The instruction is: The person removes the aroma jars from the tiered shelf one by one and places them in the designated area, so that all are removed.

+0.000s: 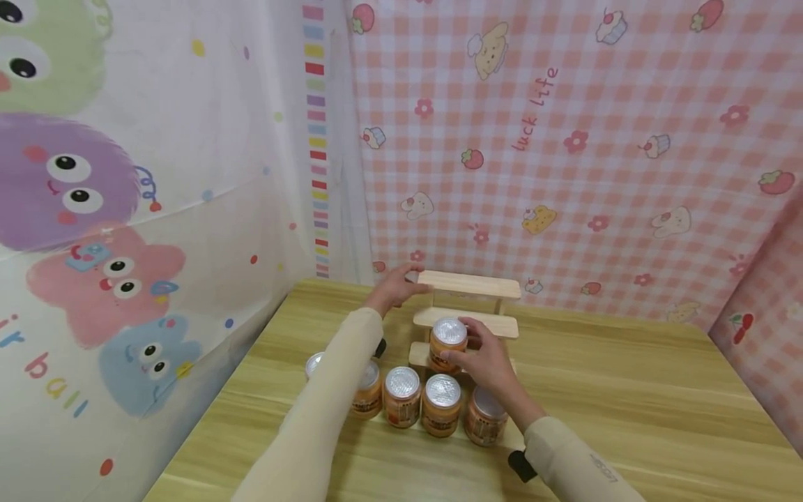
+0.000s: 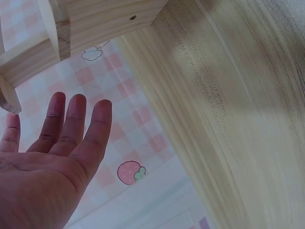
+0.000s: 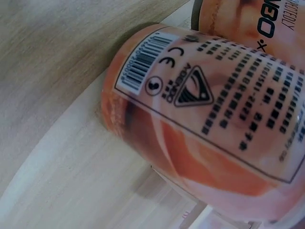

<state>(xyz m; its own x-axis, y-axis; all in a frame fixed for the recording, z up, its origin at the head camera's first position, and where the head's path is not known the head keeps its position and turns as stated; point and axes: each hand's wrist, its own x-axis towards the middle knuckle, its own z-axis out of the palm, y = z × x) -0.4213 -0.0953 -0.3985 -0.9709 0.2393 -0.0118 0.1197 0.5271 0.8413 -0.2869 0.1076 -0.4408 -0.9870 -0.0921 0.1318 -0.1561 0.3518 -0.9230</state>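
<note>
A three-tier wooden rack [image 1: 467, 284] stands near the table's back edge. At its upper left end is my left hand [image 1: 396, 288], fingers extended; in the left wrist view one fingertip touches the end of a wooden board [image 2: 9, 98], and the hand [image 2: 45, 167] holds nothing. My right hand [image 1: 492, 359] grips an orange-labelled can [image 1: 447, 345] with a silver lid, thumb and fingers round its side, at the lowest tier. Whether its base rests on the board is hidden. A can [image 3: 200, 109] with a barcode label fills the right wrist view, where the right hand is not seen.
Several similar cans stand in a row in front of the rack, including one in the middle [image 1: 401, 401] and one below my right wrist [image 1: 485, 422]. My left sleeve partly hides those at left. A pink checked cloth [image 1: 564, 181] hangs behind the wooden table [image 1: 627, 411].
</note>
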